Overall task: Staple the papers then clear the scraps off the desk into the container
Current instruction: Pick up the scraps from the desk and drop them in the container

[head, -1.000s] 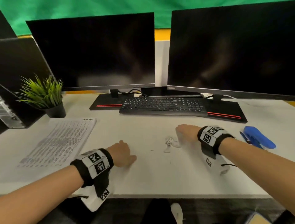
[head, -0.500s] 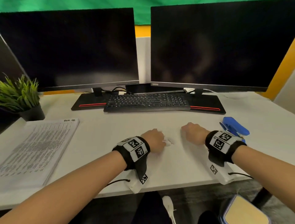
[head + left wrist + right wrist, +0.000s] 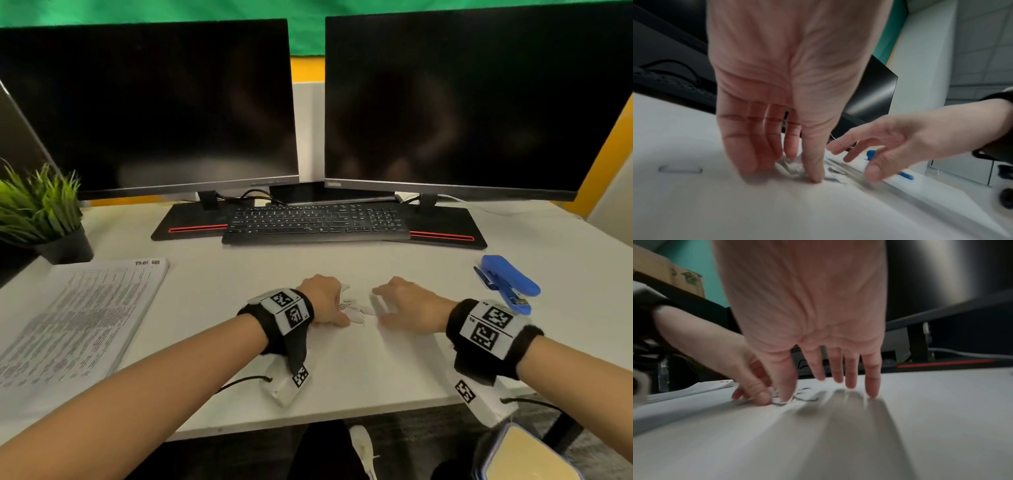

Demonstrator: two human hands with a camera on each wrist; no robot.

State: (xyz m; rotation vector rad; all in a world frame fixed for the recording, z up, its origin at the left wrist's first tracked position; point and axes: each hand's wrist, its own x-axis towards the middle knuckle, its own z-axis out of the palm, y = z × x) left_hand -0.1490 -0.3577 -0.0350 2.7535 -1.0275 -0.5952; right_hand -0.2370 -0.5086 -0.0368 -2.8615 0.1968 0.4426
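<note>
scraps part-hidden under left hand | right hand beside

We hold both forearms out, our left hand palm down with fingers straight and tips on the surface, our right hand beside it, fingers spread straight, tips down.

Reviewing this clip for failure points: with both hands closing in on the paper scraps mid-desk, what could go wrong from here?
1. The scraps are small and loose between the left hand and right hand; some could slip out as they are gathered.
2. The container sits below the desk edge, so swept pieces may miss it.
3. A loose staple lies apart and may be overlooked.
</note>
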